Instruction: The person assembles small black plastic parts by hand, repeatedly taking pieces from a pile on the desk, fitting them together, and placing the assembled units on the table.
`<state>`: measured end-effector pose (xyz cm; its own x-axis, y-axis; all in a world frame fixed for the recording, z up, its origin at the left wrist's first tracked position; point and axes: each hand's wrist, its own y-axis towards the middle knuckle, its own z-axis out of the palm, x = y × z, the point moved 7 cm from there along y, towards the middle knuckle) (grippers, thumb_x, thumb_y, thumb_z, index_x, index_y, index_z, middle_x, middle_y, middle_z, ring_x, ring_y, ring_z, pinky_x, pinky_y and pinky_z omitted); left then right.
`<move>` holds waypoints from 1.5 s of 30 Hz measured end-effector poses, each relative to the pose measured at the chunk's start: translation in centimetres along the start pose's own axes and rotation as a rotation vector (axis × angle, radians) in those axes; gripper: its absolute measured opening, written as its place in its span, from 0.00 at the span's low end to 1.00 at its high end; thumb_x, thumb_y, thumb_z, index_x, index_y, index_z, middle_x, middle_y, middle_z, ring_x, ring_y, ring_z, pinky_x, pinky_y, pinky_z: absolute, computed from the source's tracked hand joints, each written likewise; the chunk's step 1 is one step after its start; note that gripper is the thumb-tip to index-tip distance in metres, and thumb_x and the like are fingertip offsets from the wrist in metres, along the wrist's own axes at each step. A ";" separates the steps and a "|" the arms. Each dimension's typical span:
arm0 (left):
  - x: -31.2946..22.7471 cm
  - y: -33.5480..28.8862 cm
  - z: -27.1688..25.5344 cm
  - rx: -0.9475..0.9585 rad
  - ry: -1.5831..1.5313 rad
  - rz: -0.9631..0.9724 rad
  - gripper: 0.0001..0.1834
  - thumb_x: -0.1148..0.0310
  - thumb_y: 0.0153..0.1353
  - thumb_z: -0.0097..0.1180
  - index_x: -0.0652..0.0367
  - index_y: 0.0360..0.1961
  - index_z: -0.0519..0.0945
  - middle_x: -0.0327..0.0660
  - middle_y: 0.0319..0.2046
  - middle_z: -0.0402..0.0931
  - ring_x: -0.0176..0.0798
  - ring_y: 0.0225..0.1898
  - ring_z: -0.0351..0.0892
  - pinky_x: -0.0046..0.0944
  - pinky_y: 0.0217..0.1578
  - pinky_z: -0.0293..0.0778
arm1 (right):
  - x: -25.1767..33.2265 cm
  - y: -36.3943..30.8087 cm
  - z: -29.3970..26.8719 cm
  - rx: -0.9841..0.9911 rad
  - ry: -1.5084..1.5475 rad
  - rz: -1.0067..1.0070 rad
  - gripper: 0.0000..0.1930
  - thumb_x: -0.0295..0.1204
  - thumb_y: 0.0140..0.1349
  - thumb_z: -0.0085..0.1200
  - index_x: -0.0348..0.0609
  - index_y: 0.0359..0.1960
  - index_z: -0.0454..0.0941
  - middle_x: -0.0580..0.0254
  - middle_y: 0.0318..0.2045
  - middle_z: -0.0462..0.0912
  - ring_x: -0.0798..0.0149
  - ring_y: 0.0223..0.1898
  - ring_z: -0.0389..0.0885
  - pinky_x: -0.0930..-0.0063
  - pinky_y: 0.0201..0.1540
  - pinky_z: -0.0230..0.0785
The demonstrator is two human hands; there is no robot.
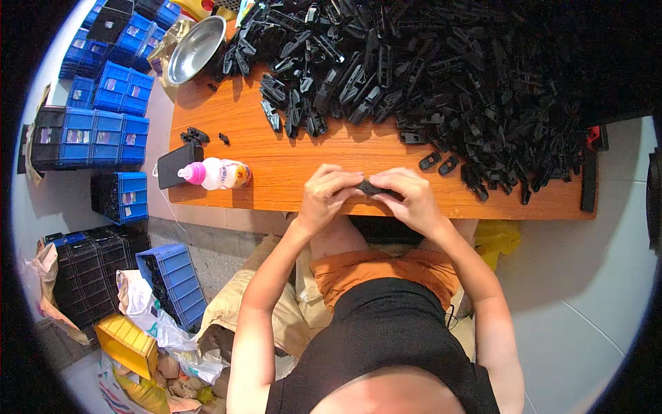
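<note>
Between my two hands, just above the near edge of the wooden table (289, 162), is a small black plastic part (372, 188). My left hand (327, 196) pinches its left end with thumb and fingertips. The fingers of my right hand (408, 196) close on the other end, hiding much of its shape. A large heap of black plastic parts (441, 76) covers the far and right side of the table. Two small black pieces (438, 163) lie apart from the heap, a little beyond my right hand.
On the table's left stand a bottle with a pink cap (217, 173), a dark phone-like slab (178, 165) and a few black bits (194, 135). A metal bowl (197, 50) sits at the far left corner. Blue crates (103, 134), a yellow bin (127, 345) and bags fill the left floor.
</note>
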<state>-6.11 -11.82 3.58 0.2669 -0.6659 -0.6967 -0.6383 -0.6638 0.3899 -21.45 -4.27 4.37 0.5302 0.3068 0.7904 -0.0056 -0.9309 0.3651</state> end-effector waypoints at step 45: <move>0.2 -0.3 2.0 0.034 0.052 -0.013 0.13 0.64 0.48 0.67 0.52 0.37 0.85 0.37 0.34 0.82 0.43 0.46 0.77 0.43 0.49 0.67 | 0.2 -1.3 -1.2 0.004 -0.160 -0.053 0.17 0.21 0.53 0.60 0.36 0.46 0.76 0.50 0.38 0.78 0.49 0.39 0.77 0.62 0.43 0.72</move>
<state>-7.27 -11.06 2.13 0.3123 -0.6744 -0.6691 -0.6581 -0.6615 0.3596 -22.38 -2.73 4.59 0.6577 0.3205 0.6817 0.0295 -0.9153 0.4018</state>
